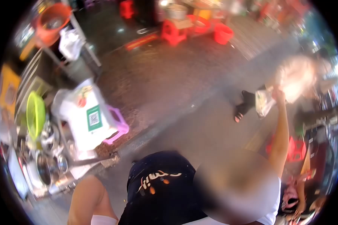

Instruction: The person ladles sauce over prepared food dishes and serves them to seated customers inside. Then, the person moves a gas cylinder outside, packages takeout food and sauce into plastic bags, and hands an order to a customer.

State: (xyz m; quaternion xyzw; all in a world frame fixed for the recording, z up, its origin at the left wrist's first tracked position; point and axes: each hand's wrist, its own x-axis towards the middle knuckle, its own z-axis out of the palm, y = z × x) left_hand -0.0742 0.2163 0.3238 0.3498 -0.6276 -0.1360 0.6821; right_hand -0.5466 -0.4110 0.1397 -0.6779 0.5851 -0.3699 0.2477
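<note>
My right arm reaches out to the upper right, and my right hand (278,94) is closed at the lower edge of a pale, round, fan-like thing (297,77). Motion blur smears that thing, so its exact kind does not show. Beyond the hand, a person's dark trouser leg (248,99) and sandalled foot (238,117) appear, beside a pale bag (264,103). My left arm (88,191) is bent at the lower left, and its hand is out of view. Below me hangs a dark apron (165,183) with printed lettering.
At left stands a stall table (77,123) in white plastic with a green QR card (94,118), beside a purple stool (118,125), a green basket (35,114) and metal pots (45,168). Red stools (174,33) and a red bucket (223,33) stand far off. Another person's arm (301,195) shows lower right.
</note>
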